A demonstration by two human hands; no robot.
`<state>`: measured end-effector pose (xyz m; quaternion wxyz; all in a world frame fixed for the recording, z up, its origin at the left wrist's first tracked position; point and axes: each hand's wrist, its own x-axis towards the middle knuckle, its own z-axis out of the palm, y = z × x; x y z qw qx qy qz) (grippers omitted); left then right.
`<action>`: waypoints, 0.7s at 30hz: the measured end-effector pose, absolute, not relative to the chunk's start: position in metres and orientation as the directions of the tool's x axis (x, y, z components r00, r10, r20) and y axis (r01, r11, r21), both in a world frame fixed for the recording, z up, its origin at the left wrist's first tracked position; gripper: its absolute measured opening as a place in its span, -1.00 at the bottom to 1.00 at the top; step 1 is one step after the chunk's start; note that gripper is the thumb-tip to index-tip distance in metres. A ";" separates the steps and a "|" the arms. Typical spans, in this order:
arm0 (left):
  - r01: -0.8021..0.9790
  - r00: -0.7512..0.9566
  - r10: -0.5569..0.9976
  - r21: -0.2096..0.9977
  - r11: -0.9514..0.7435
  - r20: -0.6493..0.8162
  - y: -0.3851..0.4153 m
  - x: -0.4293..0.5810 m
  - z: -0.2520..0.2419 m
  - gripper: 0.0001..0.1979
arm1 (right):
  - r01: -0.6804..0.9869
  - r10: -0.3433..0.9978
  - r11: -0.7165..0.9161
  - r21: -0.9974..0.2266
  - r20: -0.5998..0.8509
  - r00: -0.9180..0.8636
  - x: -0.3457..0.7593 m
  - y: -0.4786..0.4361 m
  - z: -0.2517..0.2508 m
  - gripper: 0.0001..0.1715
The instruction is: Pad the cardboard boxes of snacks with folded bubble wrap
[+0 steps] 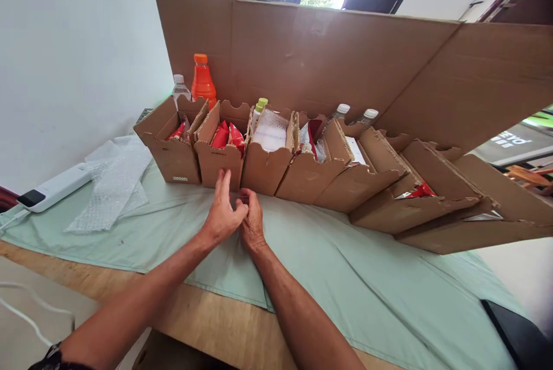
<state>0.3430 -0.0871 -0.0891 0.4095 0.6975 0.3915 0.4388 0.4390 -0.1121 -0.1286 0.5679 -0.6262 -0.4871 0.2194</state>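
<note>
My left hand (222, 212) is in front of the second cardboard box (219, 167) from the left, fingers stretched upward close to its front wall and thumb pointing right. Close beside it, my right hand (252, 220) has its fingers curled inward, near the left thumb and the foot of the third box (262, 177). Whether anything small lies within the curled fingers is hidden. Red packets (228, 135) stick out of the second box. Bubble wrap (271, 129) fills the top of the third one.
More cardboard boxes (305, 181) continue the row rightward, before a tall cardboard panel (302, 53). Behind the row stand an orange bottle (203, 83) and clear bottles. Bubble wrap sheets (113, 185) and a white device (60, 187) lie left; a black flat object (518, 335) lies right.
</note>
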 end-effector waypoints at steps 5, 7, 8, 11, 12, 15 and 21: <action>0.261 0.369 0.889 0.888 -0.379 0.271 -0.088 0.324 -0.089 -0.22 | 0.367 0.869 0.116 -0.923 0.274 0.413 0.440 -0.113 -0.126 -0.62; 0.288 0.383 0.885 0.877 -0.386 0.264 -0.107 0.299 -0.090 -0.31 | 0.383 0.873 0.115 -0.917 0.277 0.401 0.440 -0.114 -0.123 -0.67; 0.311 0.375 0.889 0.868 -0.387 0.263 -0.118 0.284 -0.092 -0.34 | 0.393 0.875 0.117 -0.912 0.282 0.393 0.439 -0.115 -0.121 -0.68; 0.435 0.292 0.907 0.802 -0.409 0.305 -0.148 0.238 -0.106 -0.49 | 0.434 0.888 0.150 -0.888 0.315 0.337 0.432 -0.118 -0.106 -0.65; 0.471 0.263 0.902 0.771 -0.430 0.342 -0.156 0.226 -0.113 -0.53 | 0.448 0.893 0.171 -0.877 0.330 0.305 0.428 -0.117 -0.096 -0.62; 0.514 0.237 0.855 0.687 -0.514 0.462 -0.175 0.204 -0.130 -0.65 | 0.495 0.905 0.260 -0.829 0.388 0.174 0.409 -0.102 -0.057 -0.51; 0.470 0.171 0.815 0.682 -0.561 0.553 -0.179 0.204 -0.132 -0.67 | 0.794 0.928 0.256 -0.552 0.370 -0.043 0.368 -0.022 0.014 -0.28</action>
